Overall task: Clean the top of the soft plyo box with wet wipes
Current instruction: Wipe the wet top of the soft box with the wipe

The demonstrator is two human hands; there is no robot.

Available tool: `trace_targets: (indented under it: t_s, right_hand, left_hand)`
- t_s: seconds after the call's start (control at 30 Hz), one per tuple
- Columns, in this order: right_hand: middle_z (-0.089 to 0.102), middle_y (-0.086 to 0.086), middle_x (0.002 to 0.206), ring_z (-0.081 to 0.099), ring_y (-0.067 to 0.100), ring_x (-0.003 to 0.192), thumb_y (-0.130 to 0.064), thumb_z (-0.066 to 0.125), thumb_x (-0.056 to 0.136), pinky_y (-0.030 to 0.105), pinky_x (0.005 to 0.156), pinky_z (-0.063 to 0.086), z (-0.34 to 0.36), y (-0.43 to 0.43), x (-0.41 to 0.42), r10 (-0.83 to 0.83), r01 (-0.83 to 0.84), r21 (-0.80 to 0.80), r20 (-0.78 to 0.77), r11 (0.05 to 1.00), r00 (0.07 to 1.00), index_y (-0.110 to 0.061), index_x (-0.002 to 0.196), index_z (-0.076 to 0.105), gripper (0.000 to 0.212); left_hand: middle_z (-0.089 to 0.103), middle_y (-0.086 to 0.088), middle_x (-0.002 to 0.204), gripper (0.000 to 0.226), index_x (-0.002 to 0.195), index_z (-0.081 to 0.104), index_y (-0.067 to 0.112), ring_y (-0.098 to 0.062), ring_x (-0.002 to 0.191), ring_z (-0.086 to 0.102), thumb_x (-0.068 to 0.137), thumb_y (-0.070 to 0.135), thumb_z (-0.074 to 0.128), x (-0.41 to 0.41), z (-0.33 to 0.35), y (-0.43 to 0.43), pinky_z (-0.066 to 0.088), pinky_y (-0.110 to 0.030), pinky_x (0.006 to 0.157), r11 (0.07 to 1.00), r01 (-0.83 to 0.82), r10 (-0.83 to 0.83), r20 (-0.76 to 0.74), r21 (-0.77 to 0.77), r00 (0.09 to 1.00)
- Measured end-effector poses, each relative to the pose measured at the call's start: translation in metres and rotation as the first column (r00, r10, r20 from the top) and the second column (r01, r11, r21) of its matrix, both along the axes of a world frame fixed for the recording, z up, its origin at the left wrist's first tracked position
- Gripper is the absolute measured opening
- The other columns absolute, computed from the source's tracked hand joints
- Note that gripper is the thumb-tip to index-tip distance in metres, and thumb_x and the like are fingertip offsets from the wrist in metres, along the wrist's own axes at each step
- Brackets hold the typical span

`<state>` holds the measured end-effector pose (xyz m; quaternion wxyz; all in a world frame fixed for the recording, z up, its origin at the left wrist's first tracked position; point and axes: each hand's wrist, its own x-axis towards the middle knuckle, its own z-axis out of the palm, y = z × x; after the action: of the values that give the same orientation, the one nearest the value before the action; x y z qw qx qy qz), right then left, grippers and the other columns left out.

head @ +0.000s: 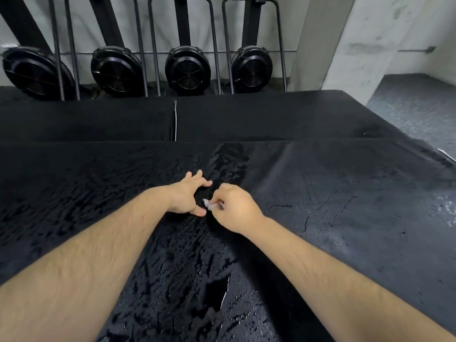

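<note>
Centre frame, the left hand (188, 196) lies spread, fingers straight, tips on the wet top of the soft plyo box (333, 193). Just beside its thumb, the right hand (237, 209) is curled, pinching a small crumpled wet wipe (208, 204). The box's far edge crosses mid-frame. Wide black surface stretches to both sides, ending at the right edge.

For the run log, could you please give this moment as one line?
left hand rests spread on plyo box top | right hand pinches wet wipe | top streaked wet
</note>
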<state>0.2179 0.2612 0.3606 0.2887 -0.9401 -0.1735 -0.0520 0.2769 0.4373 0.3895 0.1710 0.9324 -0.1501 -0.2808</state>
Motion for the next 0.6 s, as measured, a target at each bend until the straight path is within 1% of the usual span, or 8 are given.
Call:
trace_targets:
  t_s: [0.07, 0.1, 0.2, 0.27, 0.33, 0.43, 0.53, 0.6]
  right_hand:
    - [0.058, 0.001, 0.094, 0.058, 0.022, 0.088, -0.025, 0.062, 0.096, 0.037, 0.08, 0.051, 0.004, -0.002, 0.009, -0.02, 0.02, -0.033, 0.015, 0.999, 1.0, -0.009, 0.094, 0.075, 0.02]
    - [0.058, 0.003, 0.098, 0.058, 0.024, 0.093, -0.027, 0.059, 0.099, 0.038, 0.083, 0.05, 0.006, -0.004, 0.019, -0.055, 0.055, -0.037, 0.02, 0.998, 0.998, -0.01, 0.1, 0.076, 0.024]
    - [0.057, 0.006, 0.112, 0.059, 0.028, 0.103, -0.021, 0.051, 0.102, 0.041, 0.09, 0.051, 0.012, -0.009, 0.038, -0.154, 0.152, -0.069, -0.012, 0.986, 0.988, -0.016, 0.119, 0.073, 0.028]
    - [0.058, 0.005, 0.108, 0.06, 0.028, 0.099, -0.021, 0.054, 0.099, 0.04, 0.087, 0.052, 0.01, -0.004, 0.028, -0.177, 0.175, -0.06, -0.027, 0.983, 0.984, -0.016, 0.115, 0.075, 0.027]
    - [0.062, 0.005, 0.102, 0.06, 0.027, 0.095, -0.02, 0.06, 0.093, 0.039, 0.083, 0.051, 0.004, 0.0, 0.003, -0.125, 0.125, -0.041, 0.002, 0.991, 0.992, -0.013, 0.102, 0.077, 0.021]
    - [0.064, 0.006, 0.094, 0.059, 0.029, 0.089, -0.01, 0.061, 0.087, 0.04, 0.079, 0.05, -0.003, -0.005, -0.022, -0.018, 0.022, -0.061, 0.075, 0.998, 0.997, -0.01, 0.098, 0.077, 0.02]
    - [0.06, 0.011, 0.101, 0.056, 0.034, 0.096, -0.006, 0.056, 0.092, 0.043, 0.082, 0.052, -0.001, -0.024, 0.004, -0.125, 0.133, -0.078, 0.1, 0.988, 0.987, -0.01, 0.105, 0.077, 0.024]
    - [0.055, 0.011, 0.108, 0.05, 0.031, 0.103, -0.007, 0.052, 0.097, 0.043, 0.085, 0.051, -0.001, -0.032, 0.015, -0.241, 0.244, -0.063, 0.053, 0.968, 0.969, -0.012, 0.11, 0.076, 0.027]
  left_hand:
    - [-0.016, 0.01, 0.165, 0.092, 0.156, 0.02, 0.034, -0.014, 0.15, -0.021, 0.086, 0.026, 0.078, -0.001, 0.002, -0.001, 0.007, -0.046, 0.124, 1.0, -0.009, 0.009, 0.009, 0.003, 1.0]
    - [-0.015, 0.009, 0.165, 0.091, 0.156, 0.02, 0.034, -0.015, 0.15, -0.02, 0.086, 0.026, 0.077, -0.002, 0.003, -0.001, 0.007, -0.046, 0.124, 1.0, -0.014, 0.014, 0.016, 0.012, 1.0]
    - [-0.01, 0.004, 0.166, 0.089, 0.158, 0.017, 0.03, -0.018, 0.152, -0.014, 0.089, 0.031, 0.074, -0.011, 0.01, -0.009, 0.009, -0.045, 0.124, 0.995, -0.009, 0.001, 0.081, 0.1, 0.997]
    - [-0.003, 0.002, 0.167, 0.084, 0.158, 0.017, 0.027, -0.021, 0.153, -0.006, 0.092, 0.034, 0.069, -0.022, 0.015, -0.017, 0.013, -0.041, 0.123, 0.991, -0.001, -0.015, 0.112, 0.136, 0.994]
    - [0.003, 0.005, 0.167, 0.086, 0.159, 0.017, 0.024, -0.02, 0.153, 0.002, 0.091, 0.035, 0.07, -0.033, 0.016, -0.019, 0.016, -0.036, 0.122, 0.997, -0.03, 0.027, 0.055, 0.067, 0.998]
    - [-0.006, 0.011, 0.166, 0.098, 0.16, 0.008, 0.028, -0.013, 0.153, 0.005, 0.088, 0.034, 0.074, -0.042, 0.01, -0.007, 0.014, -0.03, 0.122, 0.996, -0.084, 0.082, -0.055, -0.039, 0.995]
    - [-0.006, 0.012, 0.165, 0.095, 0.159, 0.01, 0.032, -0.012, 0.153, 0.005, 0.089, 0.031, 0.074, -0.045, 0.005, -0.003, 0.014, -0.031, 0.123, 0.995, -0.092, 0.09, -0.043, -0.05, 0.995]
    - [-0.008, 0.011, 0.166, 0.095, 0.159, 0.009, 0.033, -0.012, 0.153, 0.003, 0.089, 0.03, 0.074, -0.044, 0.002, -0.005, 0.014, -0.033, 0.123, 0.995, -0.092, 0.09, -0.039, -0.046, 0.995]
